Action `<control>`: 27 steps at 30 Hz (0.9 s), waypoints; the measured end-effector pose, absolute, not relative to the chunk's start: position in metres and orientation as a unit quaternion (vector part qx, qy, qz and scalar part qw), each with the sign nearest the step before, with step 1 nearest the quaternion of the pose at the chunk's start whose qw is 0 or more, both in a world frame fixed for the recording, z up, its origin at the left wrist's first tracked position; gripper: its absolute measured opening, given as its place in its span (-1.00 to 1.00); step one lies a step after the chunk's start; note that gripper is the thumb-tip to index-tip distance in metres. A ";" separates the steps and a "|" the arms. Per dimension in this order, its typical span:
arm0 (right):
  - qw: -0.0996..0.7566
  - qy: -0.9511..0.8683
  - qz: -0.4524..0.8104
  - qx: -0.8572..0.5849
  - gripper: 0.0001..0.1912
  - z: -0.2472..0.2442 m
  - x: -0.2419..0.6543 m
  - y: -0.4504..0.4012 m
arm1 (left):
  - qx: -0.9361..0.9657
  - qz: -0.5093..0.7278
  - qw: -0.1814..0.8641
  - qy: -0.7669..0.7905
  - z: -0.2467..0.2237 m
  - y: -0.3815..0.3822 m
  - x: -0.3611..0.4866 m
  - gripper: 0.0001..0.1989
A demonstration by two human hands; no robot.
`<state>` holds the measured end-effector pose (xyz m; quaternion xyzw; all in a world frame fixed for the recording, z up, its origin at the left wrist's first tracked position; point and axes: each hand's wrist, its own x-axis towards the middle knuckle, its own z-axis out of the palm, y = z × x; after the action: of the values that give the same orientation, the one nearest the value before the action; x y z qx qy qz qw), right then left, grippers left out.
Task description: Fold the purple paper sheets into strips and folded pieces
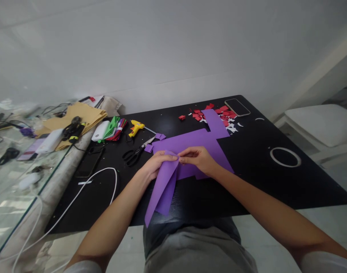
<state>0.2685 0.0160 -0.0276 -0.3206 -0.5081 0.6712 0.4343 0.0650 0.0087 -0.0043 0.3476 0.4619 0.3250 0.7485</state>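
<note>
A folded purple paper (162,185) hangs down from my left hand (158,163), which grips it with the thumb on top. My right hand (196,159) pinches the same sheet at its upper corner, the fingertips close to the left thumb. Beneath both hands lies a larger cut sheet of purple paper (219,151) with notched edges. Black-handled scissors (135,152) rest to the left, their blades near small purple scraps (160,136). Behind them is a yellow glue gun (136,127).
Red and white paper scraps (226,113) and a phone (237,107) lie at the back right. A tape ring (285,157) sits at right. At left are a dark phone (90,162), a white cable (115,178), green paper bundles (112,127) and a cluttered glass table (52,170).
</note>
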 end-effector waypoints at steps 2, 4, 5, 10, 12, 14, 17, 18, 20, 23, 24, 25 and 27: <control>0.436 -0.506 0.672 -0.321 -0.68 -0.027 0.269 0.016 | 0.347 0.323 0.747 0.465 -0.004 0.009 0.065 -0.64; 0.435 -0.504 0.675 -0.319 -0.67 -0.027 0.269 0.016 | 0.346 0.323 0.747 0.466 -0.004 0.009 0.066 -0.62; 0.435 -0.503 0.676 -0.318 -0.67 -0.027 0.269 0.016 | 0.346 0.323 0.747 0.466 -0.004 0.009 0.066 -0.62; 0.433 -0.510 0.672 -0.317 -0.70 -0.029 0.269 0.017 | 0.347 0.324 0.748 0.465 -0.004 0.009 0.066 -0.62; 0.434 -0.514 0.669 -0.316 -0.69 -0.031 0.270 0.018 | 0.345 0.322 0.748 0.466 -0.005 0.009 0.066 -0.62; 0.433 -0.518 0.666 -0.317 -0.69 -0.032 0.270 0.018 | 0.345 0.319 0.748 0.469 -0.005 0.009 0.065 -0.61; 0.430 -0.522 0.664 -0.317 -0.69 -0.033 0.270 0.018 | 0.344 0.314 0.749 0.471 -0.005 0.010 0.065 -0.61; 0.431 -0.523 0.664 -0.317 -0.69 -0.032 0.271 0.018 | 0.343 0.313 0.750 0.472 -0.005 0.010 0.064 -0.61; 0.432 -0.522 0.663 -0.317 -0.69 -0.032 0.271 0.018 | 0.340 0.311 0.749 0.476 -0.006 0.010 0.064 -0.61; 0.430 -0.522 0.664 -0.320 -0.70 -0.031 0.271 0.018 | 0.339 0.309 0.747 0.481 -0.007 0.010 0.063 -0.59; 0.428 -0.522 0.665 -0.320 -0.70 -0.031 0.271 0.018 | 0.339 0.308 0.747 0.482 -0.007 0.011 0.062 -0.58; 0.426 -0.521 0.667 -0.320 -0.70 -0.031 0.271 0.018 | 0.338 0.307 0.747 0.483 -0.007 0.011 0.062 -0.58; 0.424 -0.519 0.670 -0.321 -0.70 -0.030 0.271 0.019 | 0.337 0.303 0.749 0.484 -0.007 0.011 0.062 -0.57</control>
<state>0.2709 0.0186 -0.0302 -0.3207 -0.5189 0.6695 0.4239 0.0619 0.0111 -0.0065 0.3367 0.4843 0.3026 0.7487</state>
